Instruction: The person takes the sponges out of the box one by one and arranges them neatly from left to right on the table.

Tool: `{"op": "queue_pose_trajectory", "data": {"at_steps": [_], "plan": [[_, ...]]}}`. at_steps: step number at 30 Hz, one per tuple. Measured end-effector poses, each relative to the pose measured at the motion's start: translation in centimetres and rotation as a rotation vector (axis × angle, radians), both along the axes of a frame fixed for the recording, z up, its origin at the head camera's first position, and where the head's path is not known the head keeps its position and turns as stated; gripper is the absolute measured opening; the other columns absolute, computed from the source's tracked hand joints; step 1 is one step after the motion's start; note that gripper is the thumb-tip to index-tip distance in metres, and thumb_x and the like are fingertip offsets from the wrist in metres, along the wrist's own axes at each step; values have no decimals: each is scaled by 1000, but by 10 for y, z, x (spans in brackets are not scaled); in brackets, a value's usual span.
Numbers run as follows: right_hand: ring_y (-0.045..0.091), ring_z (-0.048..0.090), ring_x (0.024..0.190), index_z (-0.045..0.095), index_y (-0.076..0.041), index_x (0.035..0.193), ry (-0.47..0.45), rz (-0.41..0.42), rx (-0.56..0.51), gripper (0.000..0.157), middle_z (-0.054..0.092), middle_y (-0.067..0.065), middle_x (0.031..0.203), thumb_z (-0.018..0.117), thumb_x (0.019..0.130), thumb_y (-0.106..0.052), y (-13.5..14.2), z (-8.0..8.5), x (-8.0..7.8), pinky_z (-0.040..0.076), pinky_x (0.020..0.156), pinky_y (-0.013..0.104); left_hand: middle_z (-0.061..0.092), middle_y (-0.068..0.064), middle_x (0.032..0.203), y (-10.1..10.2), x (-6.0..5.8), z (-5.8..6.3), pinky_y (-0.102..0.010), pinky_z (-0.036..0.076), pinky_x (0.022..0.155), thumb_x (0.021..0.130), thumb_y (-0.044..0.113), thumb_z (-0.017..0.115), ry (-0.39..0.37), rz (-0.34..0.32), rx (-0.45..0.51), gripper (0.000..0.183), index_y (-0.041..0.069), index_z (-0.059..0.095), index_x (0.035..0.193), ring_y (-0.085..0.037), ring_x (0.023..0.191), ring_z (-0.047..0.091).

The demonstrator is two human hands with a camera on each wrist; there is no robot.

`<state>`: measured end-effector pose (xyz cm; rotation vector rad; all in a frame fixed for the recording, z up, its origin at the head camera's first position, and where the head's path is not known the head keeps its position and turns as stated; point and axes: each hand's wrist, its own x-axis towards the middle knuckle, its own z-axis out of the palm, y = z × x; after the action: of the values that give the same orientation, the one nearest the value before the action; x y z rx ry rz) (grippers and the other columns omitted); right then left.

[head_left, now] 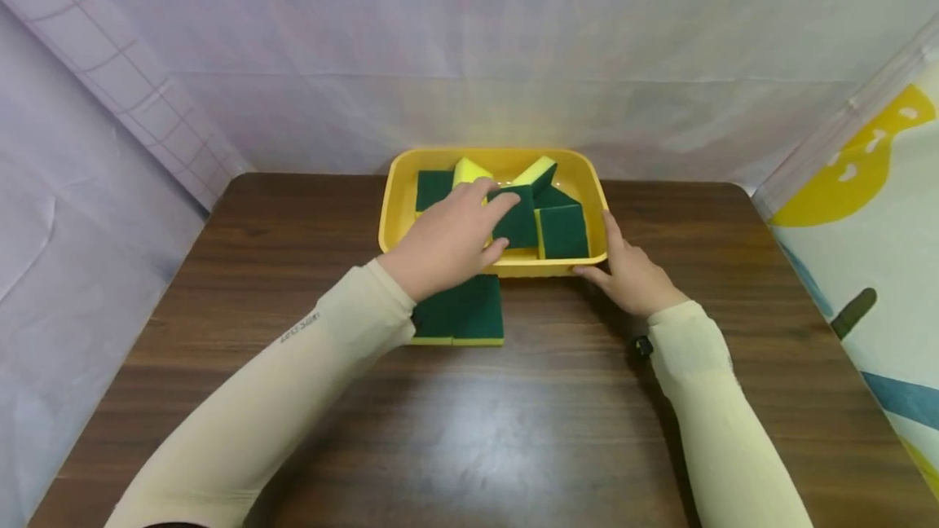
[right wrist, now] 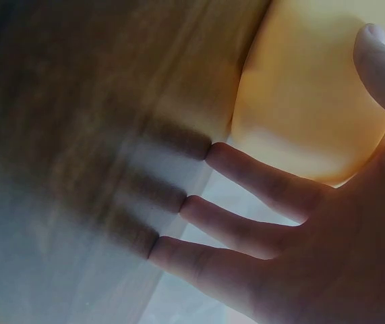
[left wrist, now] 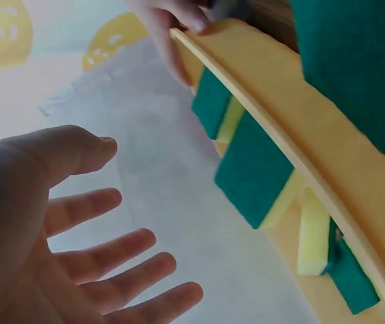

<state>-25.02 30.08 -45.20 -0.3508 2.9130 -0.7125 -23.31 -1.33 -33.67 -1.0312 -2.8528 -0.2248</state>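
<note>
Now the left hand is over the yellow tub, and it holds nothing. Its fingers are spread out and quite straight. The right hand is at the tub's near right corner, with its thumb by the front wall. Its fingers look straight too, not curled tight. In the right wrist view, three fingertips seem to touch the brown table.

Green and yellow sponges lie in the tub in a messy heap. The middle sponge is close by the left fingers, but I can't tell if they touch it. Two table sponges lie side by side, green side up, just in front of the tub. The left arm hides part of them.

To handle a sponge well here, I think the left thumb should go on one side and the fingers on the other. Sponges look soft, so a little squeeze should be enough. A loose one on top is the best pick, or the others may tumble. The right hand can press softly on the corner, so the tub doesn't slide. The left sleeve could bump the neat pair, so that arm should stay high.
</note>
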Motion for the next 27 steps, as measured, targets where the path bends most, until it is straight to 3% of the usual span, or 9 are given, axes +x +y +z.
{"op": "queue_pose_trajectory", "data": {"at_steps": [4,9,18,27], "plan": [[58,57,131,-17,-12,172,8,-5,11,112,45,40,156,64,107,-54,0,1,-1,50,99,72,46,-19,159,3,-14,-3,-42,60,90,107,37,71,-5,37,-36,66,15,47,164,-35,135,54],[57,56,132,-18,-12,172,-4,-6,10,112,44,40,158,63,107,-55,0,1,0,50,100,72,45,-18,161,9,-28,-7,-47,59,95,107,40,70,-30,67,-79,67,18,44,165,-35,137,52],[57,57,131,-18,-11,171,-8,-8,11,112,45,40,156,63,108,-55,0,2,1,50,101,71,41,-17,164,27,-46,-17,-52,55,102,108,38,70,-146,48,-111,66,19,46,166,-35,142,47],[57,57,130,-16,-10,172,9,0,9,111,45,40,156,64,108,-53,0,0,0,51,98,72,36,-18,168,38,-62,-30,-55,51,106,105,38,75,-163,68,-123,75,23,40,169,-38,147,42]]}}
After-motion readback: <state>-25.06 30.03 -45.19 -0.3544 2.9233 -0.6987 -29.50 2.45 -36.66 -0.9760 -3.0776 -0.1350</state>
